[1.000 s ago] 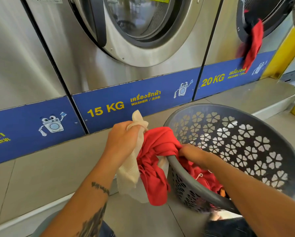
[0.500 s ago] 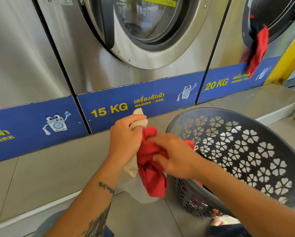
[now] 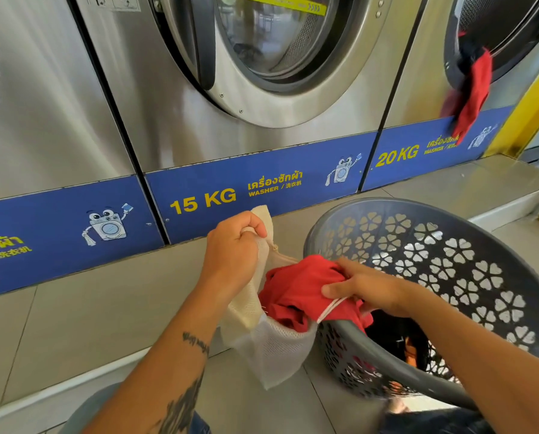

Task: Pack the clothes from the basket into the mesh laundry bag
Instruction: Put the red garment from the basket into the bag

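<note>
Left hand (image 3: 235, 242) fisted on the cream top edge of the mesh laundry bag (image 3: 269, 349), holding it up just left of the basket. Right hand (image 3: 363, 288) pinching a red garment (image 3: 296, 291) at the bag's mouth, fingers closed on the cloth; a white drawstring (image 3: 332, 308) trailing under the thumb. Garment bunched half inside the bag, its tail draped over the near rim of the grey basket (image 3: 449, 261). More clothes, dark and orange (image 3: 410, 349), low in the basket. Behind, steel washers marked 15 KG (image 3: 202, 200) and 20 KG (image 3: 396, 156); red cloth (image 3: 474, 95) hanging from the right washer's door.
</note>
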Available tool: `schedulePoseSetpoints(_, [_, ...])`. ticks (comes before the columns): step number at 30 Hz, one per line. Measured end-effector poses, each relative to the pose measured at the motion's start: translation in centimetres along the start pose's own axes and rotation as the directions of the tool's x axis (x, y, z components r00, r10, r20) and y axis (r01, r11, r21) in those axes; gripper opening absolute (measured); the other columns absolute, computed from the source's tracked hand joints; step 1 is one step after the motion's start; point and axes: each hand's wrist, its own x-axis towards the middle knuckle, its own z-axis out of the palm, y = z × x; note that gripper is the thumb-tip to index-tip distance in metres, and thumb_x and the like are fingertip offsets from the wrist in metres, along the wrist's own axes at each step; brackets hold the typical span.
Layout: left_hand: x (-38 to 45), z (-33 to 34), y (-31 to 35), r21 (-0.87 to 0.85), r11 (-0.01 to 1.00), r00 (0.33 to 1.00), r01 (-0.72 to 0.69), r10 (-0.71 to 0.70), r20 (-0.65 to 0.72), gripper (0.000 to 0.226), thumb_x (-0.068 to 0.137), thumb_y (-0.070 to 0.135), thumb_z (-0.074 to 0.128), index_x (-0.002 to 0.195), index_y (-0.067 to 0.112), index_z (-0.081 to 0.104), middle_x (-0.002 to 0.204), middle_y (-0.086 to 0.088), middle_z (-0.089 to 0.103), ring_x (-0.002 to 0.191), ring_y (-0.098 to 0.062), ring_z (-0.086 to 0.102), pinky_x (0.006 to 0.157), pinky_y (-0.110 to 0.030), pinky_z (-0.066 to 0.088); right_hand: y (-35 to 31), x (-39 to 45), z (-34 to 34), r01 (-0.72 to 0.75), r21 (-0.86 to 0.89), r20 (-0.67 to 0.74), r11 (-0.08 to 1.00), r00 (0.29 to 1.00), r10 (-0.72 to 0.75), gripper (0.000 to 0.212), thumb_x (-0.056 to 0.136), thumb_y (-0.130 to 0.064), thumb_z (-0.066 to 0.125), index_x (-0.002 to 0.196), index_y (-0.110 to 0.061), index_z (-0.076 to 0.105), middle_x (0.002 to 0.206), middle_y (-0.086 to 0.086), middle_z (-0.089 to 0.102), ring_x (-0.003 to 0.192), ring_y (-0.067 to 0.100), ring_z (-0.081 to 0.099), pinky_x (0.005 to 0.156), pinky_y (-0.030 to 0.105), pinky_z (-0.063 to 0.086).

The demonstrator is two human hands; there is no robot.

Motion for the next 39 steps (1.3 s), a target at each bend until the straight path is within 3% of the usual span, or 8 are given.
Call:
schedulePoseSetpoints(5, [0.3,0.2,0.1,-0.008,1.0,0.999,-0.007,0.007,-0.032,0.035,0.079,-0.002,0.04,0.065,0.02,0.064,0.048,0.01,0.047,0.042,-0.005,0.041,0.039,-0.015,0.028,-2.3,-0.1,0.9,0.171,-0.338,-0.302,0.926,0.912,-0.278,0.035,0.07,-0.026,0.081,0.095,-0.023,0.056,0.09,0.0,0.069,0.084,0.02,0.066,0.078,0.042,0.055])
schedulePoseSetpoints(9, [0.4,0.5,-0.1,-0.057,0.998,0.999,-0.016,0.014,-0.041,0.034,0.078,-0.001,0.044,0.065,0.022,0.065,0.05,0.007,0.052,0.044,-0.004,0.041,0.041,-0.016,0.029,-4.6,-0.9,4.2,0.456,-0.179,-0.506,0.871,0.717,-0.48,0.057,0.068,-0.024,0.085,0.108,-0.031,0.045,0.094,-0.017,0.06,0.082,-0.007,0.062,0.068,0.009,0.046])
schedulePoseSetpoints(15, [1.1,0.1,-0.5,-0.182,0.982,0.992,0.043,-0.063,-0.107,0.034,0.076,-0.001,0.047,0.064,0.023,0.068,0.063,0.015,0.063,0.059,0.007,0.051,0.051,-0.007,0.035,-3.8,-0.8,6.6,0.482,-0.609,0.047,0.63,0.815,-0.578,0.052,0.08,-0.01,0.064,0.13,-0.021,0.055,0.116,0.001,0.069,0.106,0.023,0.063,0.089,0.035,0.048])
schedulePoseSetpoints(20, [0.5,0.3,-0.8,-0.127,0.99,0.996,0.056,-0.063,-0.058,0.034,0.078,0.0,0.046,0.068,0.022,0.07,0.069,0.014,0.064,0.063,0.01,0.052,0.051,-0.003,0.035,-3.3,0.3,3.9,0.341,-0.717,-0.251,0.608,0.686,-0.682,0.07,0.068,-0.027,0.065,0.136,-0.033,0.051,0.133,0.006,0.052,0.122,0.034,0.047,0.102,0.049,0.043])
schedulePoseSetpoints(24, [0.5,0.6,-0.6,-0.171,0.984,0.997,0.046,-0.056,-0.057,0.035,0.078,-0.001,0.046,0.066,0.023,0.069,0.067,0.013,0.064,0.06,0.005,0.051,0.05,-0.006,0.035,-1.2,1.5,2.1,0.179,-0.431,-0.261,0.885,0.914,-0.311,0.086,0.078,-0.038,0.077,0.149,-0.038,0.03,0.143,0.009,0.043,0.131,0.034,0.044,0.106,0.04,0.04])
schedulePoseSetpoints(31, [0.4,0.8,-0.6,-0.182,0.982,0.997,0.046,-0.056,-0.054,0.033,0.076,0.003,0.047,0.065,0.025,0.068,0.064,0.023,0.063,0.062,0.008,0.054,0.051,-0.004,0.036,-3.7,0.8,4.2,0.326,-0.506,-0.428,0.798,0.708,-0.561,0.033,0.068,-0.023,0.062,0.099,-0.027,0.05,0.084,-0.001,0.062,0.075,0.026,0.061,0.066,0.043,0.054])
schedulePoseSetpoints(35, [0.7,1.1,-0.1,-0.265,0.964,0.996,0.037,-0.058,-0.07,0.024,0.071,0.014,0.053,0.065,0.029,0.071,0.069,0.023,0.067,0.067,0.01,0.057,0.058,-0.001,0.037,-5.0,-0.6,6.6,0.46,0.123,-0.372,0.88,0.843,-0.388,0.065,0.067,-0.02,0.084,0.114,-0.019,0.039,0.098,0.006,0.062,0.084,0.024,0.066,0.077,0.05,0.058])
schedulePoseSetpoints(39, [1.2,0.8,-0.4,-0.3,0.952,0.996,0.059,-0.076,-0.044,0.029,0.075,0.01,0.056,0.067,0.033,0.072,0.073,0.023,0.068,0.07,0.009,0.057,0.059,-0.003,0.039,-3.8,-0.3,8.9,0.49,0.006,-0.195,0.872,0.855,-0.48,0.064,0.073,-0.007,0.078,0.12,-0.021,0.038,0.106,0.019,0.061,0.09,0.032,0.061,0.084,0.052,0.052])
